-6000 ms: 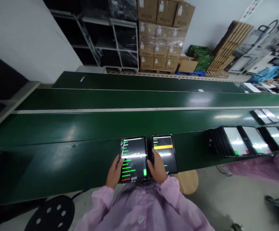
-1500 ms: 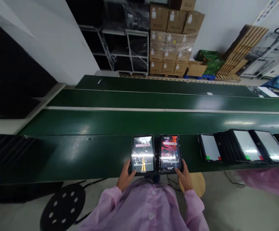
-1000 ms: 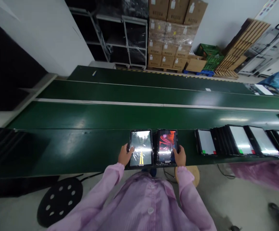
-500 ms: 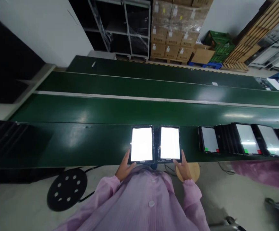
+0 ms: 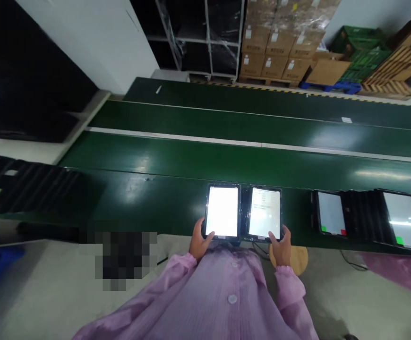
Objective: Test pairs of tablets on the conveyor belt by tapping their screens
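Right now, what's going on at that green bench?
A person in a pink smock works at the green bench: the left hand grips the left tablet, the right hand the right tablet. The left one glows white; the right shows faint lines. More tablets overlap in a row to the right.

This looks like a factory floor: long, flat, dark-green work surfaces (image 5: 177,155) run in parallel, black-framed rectangular tablets (image 5: 331,211) lie in a row at the right, and beyond stand brown cardboard cartons (image 5: 274,43) (the upper ones wrapped in clear film (image 5: 312,21)) stacked on a wooden pallet (image 5: 267,81), near green plastic crates (image 5: 363,55).
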A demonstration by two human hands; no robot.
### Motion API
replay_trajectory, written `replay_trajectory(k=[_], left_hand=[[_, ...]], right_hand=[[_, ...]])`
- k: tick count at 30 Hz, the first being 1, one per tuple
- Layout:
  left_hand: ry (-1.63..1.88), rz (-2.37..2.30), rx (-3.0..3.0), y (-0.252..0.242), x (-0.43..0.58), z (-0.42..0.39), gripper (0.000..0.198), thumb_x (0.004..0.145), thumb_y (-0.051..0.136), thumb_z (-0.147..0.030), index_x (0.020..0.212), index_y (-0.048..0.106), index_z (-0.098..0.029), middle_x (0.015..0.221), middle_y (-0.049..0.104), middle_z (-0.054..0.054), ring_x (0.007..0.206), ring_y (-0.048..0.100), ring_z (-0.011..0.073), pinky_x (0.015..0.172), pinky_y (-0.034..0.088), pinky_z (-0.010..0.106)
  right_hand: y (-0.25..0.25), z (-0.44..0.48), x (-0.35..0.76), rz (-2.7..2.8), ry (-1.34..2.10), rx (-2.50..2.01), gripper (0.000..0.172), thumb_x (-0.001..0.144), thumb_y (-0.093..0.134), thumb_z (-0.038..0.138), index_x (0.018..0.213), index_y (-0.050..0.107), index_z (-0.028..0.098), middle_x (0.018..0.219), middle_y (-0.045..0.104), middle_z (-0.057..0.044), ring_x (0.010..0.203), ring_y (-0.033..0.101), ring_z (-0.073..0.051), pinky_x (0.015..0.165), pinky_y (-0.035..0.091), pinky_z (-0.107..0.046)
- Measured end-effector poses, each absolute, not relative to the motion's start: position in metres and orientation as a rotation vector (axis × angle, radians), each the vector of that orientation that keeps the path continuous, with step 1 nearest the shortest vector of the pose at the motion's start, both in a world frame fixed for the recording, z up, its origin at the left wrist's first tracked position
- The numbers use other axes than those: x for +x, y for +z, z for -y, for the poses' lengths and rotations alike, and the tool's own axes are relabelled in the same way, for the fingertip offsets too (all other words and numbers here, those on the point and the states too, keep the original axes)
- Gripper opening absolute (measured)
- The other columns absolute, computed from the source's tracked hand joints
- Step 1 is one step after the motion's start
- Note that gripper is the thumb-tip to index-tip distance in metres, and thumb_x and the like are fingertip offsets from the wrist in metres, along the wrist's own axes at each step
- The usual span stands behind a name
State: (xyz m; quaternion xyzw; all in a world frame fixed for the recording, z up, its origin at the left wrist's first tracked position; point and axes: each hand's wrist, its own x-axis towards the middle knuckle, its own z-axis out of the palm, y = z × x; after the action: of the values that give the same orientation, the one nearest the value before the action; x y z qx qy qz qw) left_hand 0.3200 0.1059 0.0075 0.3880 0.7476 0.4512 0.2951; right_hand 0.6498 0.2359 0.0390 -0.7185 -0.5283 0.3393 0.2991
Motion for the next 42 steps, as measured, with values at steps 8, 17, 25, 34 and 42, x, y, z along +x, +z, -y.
replay_trajectory(k=[8,17,25,34,42], left_hand=[[1.313,-2.268,0.916,0.0,0.325,-0.141,0.062,0.084,0.068,-0.059,0.129,0.054,-0.017,0.121,0.059,0.014,0.121,0.057,0.0336,0.111,0.045,0.055],[1.223,-2.228,0.875,0.006,0.316,-0.149,0.066,0.082,0.068,-0.061,0.129,0.056,-0.016,0.123,0.059,0.014,0.124,0.056,0.0345,0.112,0.043,0.056],[1.218,-2.138,0.818,0.012,0.308,-0.151,0.059,0.088,0.059,-0.064,0.122,0.062,-0.016,0.115,0.062,0.013,0.117,0.06,0.0322,0.109,0.046,0.054],[1.16,-2.323,1.076,0.024,0.319,-0.171,0.091,0.084,0.068,-0.059,0.155,0.036,-0.014,0.156,0.042,0.025,0.148,0.037,0.0415,0.121,0.031,0.061],[1.062,-2.269,1.412,0.049,0.337,-0.173,0.093,0.091,0.061,-0.061,0.163,0.021,-0.016,0.168,0.025,0.024,0.158,0.018,0.0384,0.126,0.015,0.062]], right_hand=[[0.03,-0.244,0.639,1.416,0.723,-2.027,0.096,0.081,0.062,0.076,0.141,0.051,0.003,0.138,0.057,-0.03,0.129,0.053,-0.044,0.112,0.04,-0.056],[0.026,-0.249,0.635,1.318,0.785,-2.016,0.101,0.076,0.066,0.081,0.143,0.052,0.006,0.142,0.058,-0.027,0.133,0.053,-0.042,0.116,0.038,-0.052],[0.039,-0.244,0.643,1.34,0.811,-1.955,0.094,0.083,0.056,0.08,0.143,0.052,0.008,0.143,0.058,-0.024,0.133,0.053,-0.039,0.115,0.04,-0.049],[0.05,-0.267,0.604,1.708,0.47,-1.892,0.105,0.082,0.053,0.083,0.153,0.041,0.006,0.158,0.039,-0.03,0.147,0.034,-0.046,0.12,0.023,-0.064],[0.049,-0.279,0.625,1.609,0.375,-1.878,0.09,0.091,0.044,0.071,0.149,0.045,0.002,0.154,0.043,-0.031,0.145,0.038,-0.043,0.118,0.03,-0.059]])
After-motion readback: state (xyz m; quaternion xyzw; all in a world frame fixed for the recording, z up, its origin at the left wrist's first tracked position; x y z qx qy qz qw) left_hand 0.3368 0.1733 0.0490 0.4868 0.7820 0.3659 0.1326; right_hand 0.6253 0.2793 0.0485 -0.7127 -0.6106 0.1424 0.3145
